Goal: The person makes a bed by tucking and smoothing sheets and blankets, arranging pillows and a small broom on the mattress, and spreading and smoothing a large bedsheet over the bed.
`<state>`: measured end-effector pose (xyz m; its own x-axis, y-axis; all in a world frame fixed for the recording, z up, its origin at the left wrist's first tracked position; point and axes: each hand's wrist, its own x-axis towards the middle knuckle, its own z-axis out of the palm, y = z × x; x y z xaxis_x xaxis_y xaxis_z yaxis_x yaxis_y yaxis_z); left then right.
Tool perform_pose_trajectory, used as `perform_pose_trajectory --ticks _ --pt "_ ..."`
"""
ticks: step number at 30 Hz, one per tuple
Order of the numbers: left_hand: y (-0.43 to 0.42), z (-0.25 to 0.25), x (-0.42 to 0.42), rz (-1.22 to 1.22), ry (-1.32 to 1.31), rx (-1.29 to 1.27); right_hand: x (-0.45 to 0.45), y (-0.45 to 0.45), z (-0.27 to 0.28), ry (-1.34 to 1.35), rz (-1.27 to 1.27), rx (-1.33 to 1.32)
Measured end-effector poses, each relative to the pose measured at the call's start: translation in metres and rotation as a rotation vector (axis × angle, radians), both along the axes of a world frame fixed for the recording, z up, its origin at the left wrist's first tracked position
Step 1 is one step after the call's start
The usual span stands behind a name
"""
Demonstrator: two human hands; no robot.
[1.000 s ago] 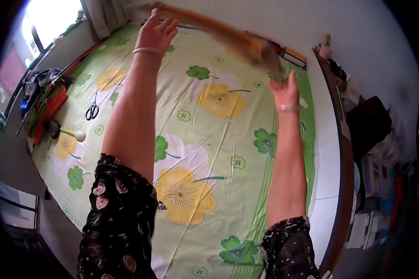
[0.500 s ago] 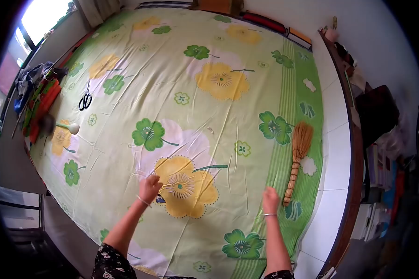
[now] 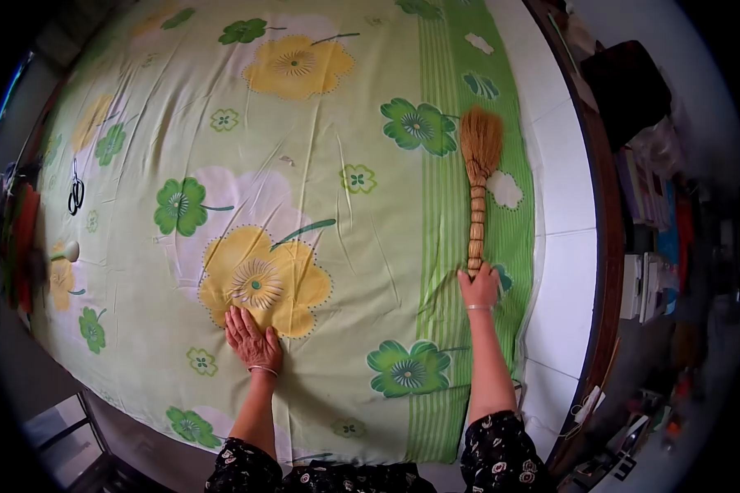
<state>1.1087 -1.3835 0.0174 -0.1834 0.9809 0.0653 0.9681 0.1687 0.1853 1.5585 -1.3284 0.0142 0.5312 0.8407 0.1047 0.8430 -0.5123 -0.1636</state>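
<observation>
A floral bed sheet [image 3: 304, 164], pale green with yellow and green flowers, spreads across most of the head view. My left hand [image 3: 253, 341] lies flat on it, fingers stretched out over the lower edge of a large yellow flower. On the right green band lies a straw hand broom [image 3: 477, 197], bristles pointing away from me and its bound handle toward me. The fingers of my right hand [image 3: 478, 287] close around the near end of that handle. Small wrinkles run through the sheet ahead of both hands.
Black-handled scissors [image 3: 76, 197] lie on the sheet at the left, and a pale rounded object [image 3: 67, 251] sits nearer. White tiles [image 3: 563, 271] and a dark wooden edge [image 3: 596, 246] border the right side. Beyond stand a black bag [image 3: 629, 86] and books [image 3: 645, 193].
My left hand has gone from a fist to lying flat on the sheet. My right hand has moved to the broom's handle and taken hold of it. The view has shifted right and down.
</observation>
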Motion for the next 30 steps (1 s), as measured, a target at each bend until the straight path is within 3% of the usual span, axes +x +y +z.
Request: perform_pose_trajectory --ticks 2,7,9,10,11,12,13,15,17,19,21,29,30 --pt "-0.001 -0.002 -0.001 -0.012 0.005 0.017 0.010 0.011 -0.012 0.231 -0.060 -0.065" --pt "-0.001 -0.001 0.003 -0.017 0.050 0.038 -0.034 0.024 -0.005 0.439 -0.037 0.115" --pt "-0.002 -0.005 0.002 -0.028 0.064 0.062 -0.056 0.037 -0.028 0.784 0.024 0.393" --pt "-0.003 -0.005 0.003 -0.039 0.072 0.070 -0.068 0.054 0.008 1.329 -0.269 0.143" --pt "-0.004 -0.005 0.003 -0.054 0.075 0.096 -0.082 0.070 0.026 1.365 -0.327 0.232" --pt "-0.004 -0.007 0.004 -0.050 0.083 0.091 -0.078 0.086 0.010 1.591 -0.286 0.243" --pt "-0.005 -0.009 0.004 -0.044 0.094 0.086 -0.080 0.110 -0.027 1.090 -0.277 0.220" --pt "-0.006 -0.015 0.001 -0.049 0.105 0.104 -0.112 0.119 0.003 0.658 -0.188 0.246" --pt "-0.006 -0.017 0.001 -0.050 0.125 0.099 -0.142 0.101 0.022 0.774 -0.160 0.147" --pt "-0.008 -0.017 0.000 -0.080 0.132 0.120 -0.170 0.049 0.004 0.578 -0.055 0.101" --pt "-0.008 -0.018 0.001 -0.080 0.138 0.138 -0.176 -0.009 0.008 0.697 -0.184 0.001" --pt "-0.018 -0.034 -0.015 -0.132 0.128 0.113 -0.136 -0.223 0.043 0.430 -0.624 0.058" --pt "-0.019 -0.033 -0.015 -0.151 0.107 0.102 -0.148 -0.236 0.048 0.421 -0.581 0.082"
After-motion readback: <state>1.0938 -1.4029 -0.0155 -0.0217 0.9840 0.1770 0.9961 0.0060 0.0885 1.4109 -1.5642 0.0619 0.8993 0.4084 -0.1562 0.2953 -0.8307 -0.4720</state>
